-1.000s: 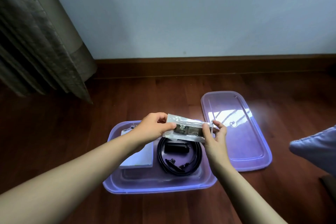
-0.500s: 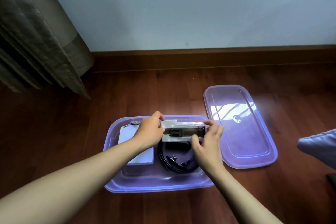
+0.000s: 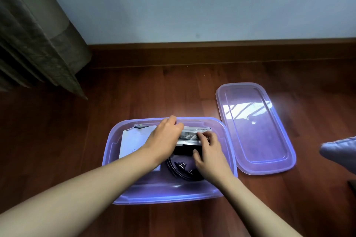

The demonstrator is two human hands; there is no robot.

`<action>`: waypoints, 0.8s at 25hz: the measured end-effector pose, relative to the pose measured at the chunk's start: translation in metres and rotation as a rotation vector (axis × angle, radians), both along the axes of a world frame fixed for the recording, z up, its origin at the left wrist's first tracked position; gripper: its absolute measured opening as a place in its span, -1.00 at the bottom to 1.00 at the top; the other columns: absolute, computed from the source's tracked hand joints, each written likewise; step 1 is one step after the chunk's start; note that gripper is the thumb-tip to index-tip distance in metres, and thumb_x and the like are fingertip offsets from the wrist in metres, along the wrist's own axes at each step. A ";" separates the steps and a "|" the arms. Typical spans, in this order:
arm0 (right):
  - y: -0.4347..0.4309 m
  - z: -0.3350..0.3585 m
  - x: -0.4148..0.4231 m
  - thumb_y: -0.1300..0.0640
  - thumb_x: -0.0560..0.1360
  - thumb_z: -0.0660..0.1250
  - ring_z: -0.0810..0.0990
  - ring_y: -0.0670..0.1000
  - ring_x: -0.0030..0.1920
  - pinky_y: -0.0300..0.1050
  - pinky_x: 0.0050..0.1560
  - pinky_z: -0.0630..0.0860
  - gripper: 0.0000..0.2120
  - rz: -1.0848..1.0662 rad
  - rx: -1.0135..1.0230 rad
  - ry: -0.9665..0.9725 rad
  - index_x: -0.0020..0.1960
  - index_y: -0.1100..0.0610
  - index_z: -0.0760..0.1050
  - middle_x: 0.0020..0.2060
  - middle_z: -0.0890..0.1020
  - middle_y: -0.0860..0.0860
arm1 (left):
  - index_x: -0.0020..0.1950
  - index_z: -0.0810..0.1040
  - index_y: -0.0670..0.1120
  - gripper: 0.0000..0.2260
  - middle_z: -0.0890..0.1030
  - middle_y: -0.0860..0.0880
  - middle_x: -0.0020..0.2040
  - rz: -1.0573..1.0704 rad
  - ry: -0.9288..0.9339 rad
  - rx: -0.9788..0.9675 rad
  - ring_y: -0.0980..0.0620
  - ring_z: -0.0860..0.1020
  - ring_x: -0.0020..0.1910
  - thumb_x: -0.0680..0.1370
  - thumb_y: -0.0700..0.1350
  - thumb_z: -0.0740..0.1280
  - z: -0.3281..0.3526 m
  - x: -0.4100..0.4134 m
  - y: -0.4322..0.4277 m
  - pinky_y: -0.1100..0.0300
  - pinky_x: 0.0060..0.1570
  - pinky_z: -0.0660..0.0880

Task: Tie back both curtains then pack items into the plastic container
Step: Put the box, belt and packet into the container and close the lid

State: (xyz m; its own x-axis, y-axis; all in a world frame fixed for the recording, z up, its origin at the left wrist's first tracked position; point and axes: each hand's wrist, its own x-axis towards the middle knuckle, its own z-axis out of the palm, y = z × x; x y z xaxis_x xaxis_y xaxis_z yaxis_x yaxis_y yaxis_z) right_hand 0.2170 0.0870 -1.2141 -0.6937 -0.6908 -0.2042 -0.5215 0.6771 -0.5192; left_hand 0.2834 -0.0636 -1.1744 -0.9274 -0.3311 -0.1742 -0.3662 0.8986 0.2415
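A translucent purple plastic container (image 3: 113,148) sits open on the wooden floor. Inside it lie a white box (image 3: 134,140) on the left and a coiled black cable (image 3: 179,167) with a black block on the right. My left hand (image 3: 163,138) and my right hand (image 3: 208,152) both hold a small clear plastic packet (image 3: 190,136) with a dark part inside. The packet is down inside the container, near its far wall, above the cable. My left hand hides the packet's left end.
The container's purple lid (image 3: 254,127) lies flat on the floor to the right. A grey-brown curtain (image 3: 32,40) hangs at the far left by the wall. A pale blue cloth (image 3: 341,150) shows at the right edge.
Both hands have lowered the packet from above the container down into it, toward its far wall. The view has tilted down and closer.
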 end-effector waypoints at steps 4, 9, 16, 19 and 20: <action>-0.005 0.006 -0.001 0.18 0.50 0.09 0.32 0.15 0.35 0.05 0.21 0.43 -0.55 0.027 -0.041 0.076 0.39 0.19 0.32 0.34 0.33 0.11 | 0.17 0.48 -0.12 -0.78 0.47 -0.11 0.12 -0.132 -0.073 -0.002 -0.13 0.41 0.17 0.58 -0.22 0.15 -0.021 0.003 0.004 -0.03 0.10 0.46; 0.008 0.038 -0.041 0.19 0.46 0.28 0.40 0.18 0.16 0.00 0.17 0.32 -0.62 -0.377 -0.323 0.358 0.26 0.19 0.39 0.13 0.47 0.16 | 0.20 0.44 -0.14 -0.74 0.46 -0.14 0.15 -0.121 -0.089 -0.004 -0.16 0.41 0.18 0.54 -0.29 0.16 -0.018 0.002 0.003 -0.04 0.10 0.45; 0.073 0.005 -0.062 -0.06 0.48 0.33 0.15 0.27 0.42 0.10 0.34 0.16 -0.22 -1.491 -0.060 -0.400 0.39 0.43 0.06 0.42 0.11 0.29 | 0.31 0.40 -0.16 -0.66 0.48 -0.16 0.20 -0.151 -0.090 -0.058 -0.16 0.41 0.22 0.53 -0.22 0.14 -0.016 0.005 0.010 0.04 0.22 0.39; 0.078 -0.009 -0.060 -0.09 0.50 0.30 0.09 0.19 0.44 0.12 0.37 0.13 -0.23 -1.458 -0.006 -0.430 0.36 0.51 0.10 0.39 0.16 0.29 | 0.30 0.41 -0.18 -0.65 0.51 -0.17 0.20 -0.164 -0.087 -0.070 -0.16 0.42 0.22 0.53 -0.21 0.13 -0.014 0.005 0.012 0.08 0.23 0.34; 0.078 -0.009 -0.061 -0.05 0.50 0.32 0.09 0.19 0.44 0.11 0.36 0.16 -0.25 -1.474 -0.027 -0.432 0.34 0.51 0.11 0.39 0.16 0.30 | 0.29 0.41 -0.18 -0.66 0.51 -0.17 0.19 -0.164 -0.095 -0.076 -0.16 0.42 0.21 0.53 -0.21 0.13 -0.014 0.005 0.012 0.09 0.23 0.33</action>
